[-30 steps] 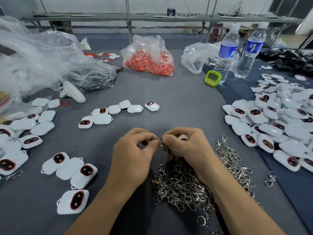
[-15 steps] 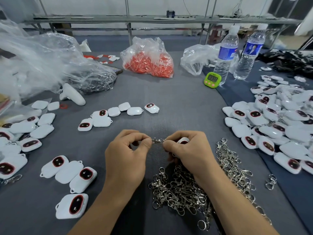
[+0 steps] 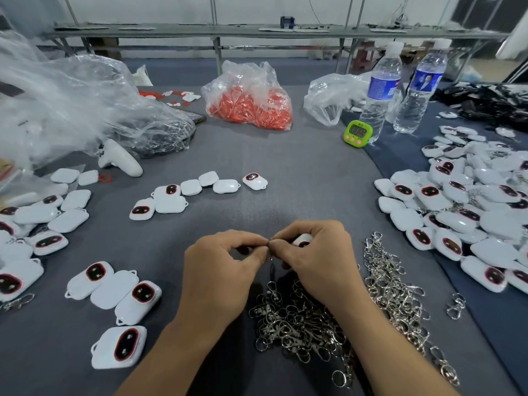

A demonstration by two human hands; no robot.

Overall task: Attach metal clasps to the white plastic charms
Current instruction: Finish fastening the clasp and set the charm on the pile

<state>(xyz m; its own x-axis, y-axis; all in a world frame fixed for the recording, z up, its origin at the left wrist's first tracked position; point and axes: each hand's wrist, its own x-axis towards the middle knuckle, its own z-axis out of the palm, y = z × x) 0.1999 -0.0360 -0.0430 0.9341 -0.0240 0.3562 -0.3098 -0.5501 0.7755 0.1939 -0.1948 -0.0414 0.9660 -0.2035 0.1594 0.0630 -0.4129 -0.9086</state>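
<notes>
- Heap of silver metal clasps [image 3: 314, 318]: lying on the grey cloth table [image 3: 300, 172], under both wrists.
- Left hand [image 3: 220, 270]: thumb and forefinger pinch a single metal clasp [image 3: 271, 261], which dangles between the hands.
- Right hand [image 3: 317, 264]: fingers curled round a white plastic charm with a red-rimmed dark face [image 3: 303, 240]; its fingertips meet the left's at the clasp.
- Loose white charms [image 3: 114, 290]: near left, some face up.
- Large pile of white charms [image 3: 471, 212]: to the right.
- Short row of white charms [image 3: 197, 187]: mid-table.
- Green digital timer [image 3: 358, 132]: beside two clear water bottles [image 3: 380, 90].
- Clear bag of orange parts [image 3: 251, 101]: far centre.
</notes>
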